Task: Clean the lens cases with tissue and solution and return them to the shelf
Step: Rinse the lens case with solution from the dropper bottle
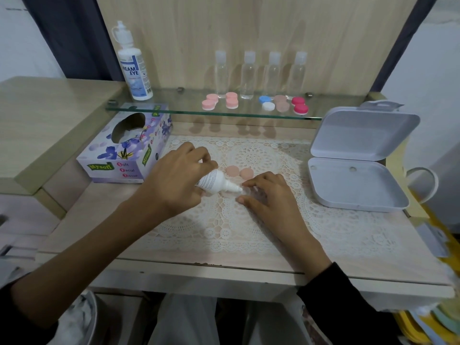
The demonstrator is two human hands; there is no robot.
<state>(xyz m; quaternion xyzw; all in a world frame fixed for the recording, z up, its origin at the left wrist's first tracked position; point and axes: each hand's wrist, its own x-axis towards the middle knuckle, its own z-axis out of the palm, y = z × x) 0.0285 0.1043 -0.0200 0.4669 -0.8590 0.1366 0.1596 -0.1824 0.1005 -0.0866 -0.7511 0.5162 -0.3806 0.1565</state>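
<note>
The left hand grips a small white solution bottle, tipped on its side with the nozzle pointing right, its tip just at the fingertips of the right hand. That hand rests on the lace mat with thumb and forefinger curved round something pale. Whether it grips anything I cannot tell. Two peach caps lie flat on the mat just behind the nozzle, near both hands. The other lens cases sit on the glass shelf well beyond. A tissue box stands on the surface beside the left hand.
</note>
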